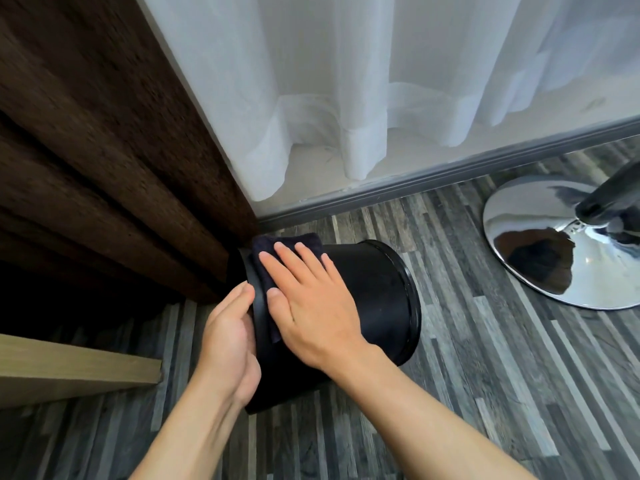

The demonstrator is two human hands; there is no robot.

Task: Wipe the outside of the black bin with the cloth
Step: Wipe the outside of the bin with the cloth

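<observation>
A brown curtain hangs on your left. Your left hand curls around the rim end of the black bin, which lies tipped on its side on the striped grey floor. Your right hand lies flat with fingers spread, pressing the dark cloth onto the bin's side. A shiny chair base stands on the right.

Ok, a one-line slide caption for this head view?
Right hand presses a dark cloth flat on the tipped black bin while the left hand steadies its rim.
</observation>
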